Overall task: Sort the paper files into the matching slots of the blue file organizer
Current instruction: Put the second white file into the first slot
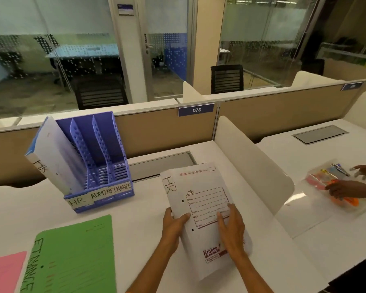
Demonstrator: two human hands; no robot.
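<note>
At the far left a pink file and a green file lettered FINANCE lay flat. Beyond stood the blue file organizer, one white file already leaning in its HR slot. To its right, nearer the person, the left hand pinched the punched edge of a second HR file, and the right hand lay flat on its cover. It looked like light, bendy card, best held by that long edge. It pointed away, leaning slightly left.
</note>
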